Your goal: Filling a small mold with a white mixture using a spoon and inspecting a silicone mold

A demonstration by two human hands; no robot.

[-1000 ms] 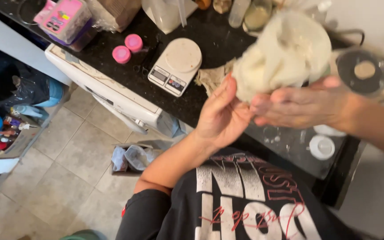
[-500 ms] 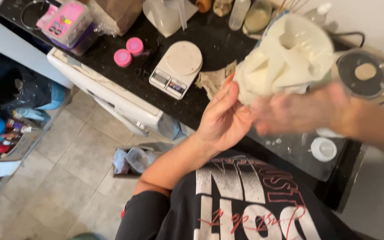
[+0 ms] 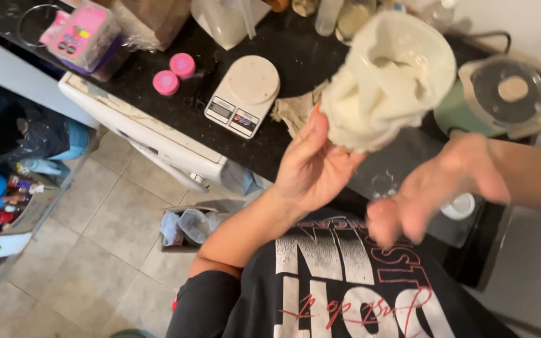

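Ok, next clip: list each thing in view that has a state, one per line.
cream cloth bag: mouth open, held up by the left hand
right hand: off the bag, blurred, empty
kitchen scale: platform bare
pink jars: lids on
green pot: lidded

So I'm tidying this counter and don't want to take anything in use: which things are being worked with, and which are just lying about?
In use:
pale dough, held up by the left hand
right hand, blurred, just off the dough

Lying about:
kitchen scale
two pink lids
crumpled cloth
green appliance with round lid
pink box
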